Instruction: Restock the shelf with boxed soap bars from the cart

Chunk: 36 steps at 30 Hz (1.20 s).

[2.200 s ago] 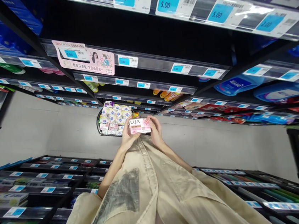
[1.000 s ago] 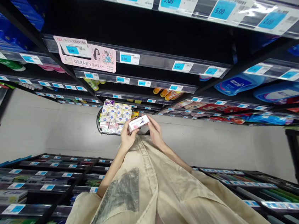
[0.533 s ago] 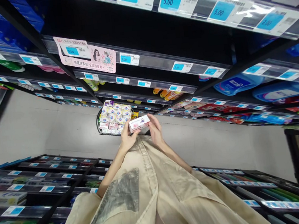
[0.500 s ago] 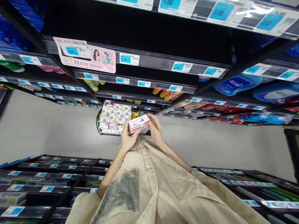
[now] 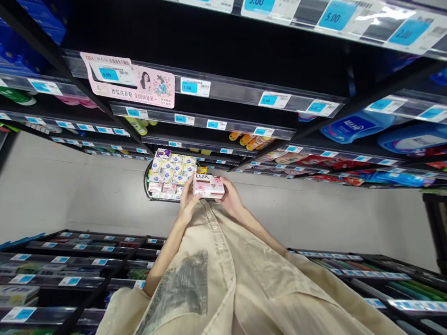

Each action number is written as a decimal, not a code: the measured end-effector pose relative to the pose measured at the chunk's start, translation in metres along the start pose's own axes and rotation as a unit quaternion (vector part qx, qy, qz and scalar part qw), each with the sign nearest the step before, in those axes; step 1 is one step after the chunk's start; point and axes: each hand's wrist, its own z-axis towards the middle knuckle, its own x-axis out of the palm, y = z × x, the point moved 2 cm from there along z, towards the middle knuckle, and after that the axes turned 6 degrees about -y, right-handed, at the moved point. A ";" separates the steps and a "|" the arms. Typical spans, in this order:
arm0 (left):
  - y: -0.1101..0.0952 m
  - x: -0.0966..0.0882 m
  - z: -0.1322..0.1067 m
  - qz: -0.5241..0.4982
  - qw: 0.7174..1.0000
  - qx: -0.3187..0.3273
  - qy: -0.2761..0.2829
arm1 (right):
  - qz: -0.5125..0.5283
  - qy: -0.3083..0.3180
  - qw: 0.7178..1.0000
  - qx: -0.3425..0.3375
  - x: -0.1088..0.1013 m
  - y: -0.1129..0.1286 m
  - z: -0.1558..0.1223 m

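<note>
Between my two hands is a small pink and white soap box (image 5: 208,186) marked LUX, held in front of my shirt. My left hand (image 5: 188,202) grips its left end, fingers and thumb closed on the edge. The right end rests in my right hand (image 5: 230,196), whose fingers curl partly behind it. Just beyond my left hand stands a dark-rimmed basket (image 5: 145,182), filled with rows of small soap boxes (image 5: 168,170). A purple LUX box (image 5: 163,153) lies at its far left corner.
Tall shelves (image 5: 236,99) with price tags rise in front of me. Blue bottles (image 5: 357,124) and orange bottles (image 5: 258,141) stand on the lower levels. More shelving (image 5: 51,276) runs close behind me on both sides. Grey floor (image 5: 312,211) stretches along the aisle.
The soap box has been turned in my hands, so a different face with the large LUX lettering now faces up. Both hands stay on it in nearly the same place.
</note>
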 end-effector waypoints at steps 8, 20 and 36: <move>0.000 0.003 0.003 0.030 0.995 -0.085 -0.045 | -0.016 0.047 0.989 0.138 -0.016 -0.010 0.015; -0.003 0.003 0.005 0.048 0.990 -0.113 -0.067 | -0.013 0.098 0.979 0.179 -0.020 -0.015 0.015; 0.001 0.003 0.010 -0.004 0.968 -0.238 -0.075 | -0.061 -0.043 0.997 -0.010 -0.018 -0.031 0.023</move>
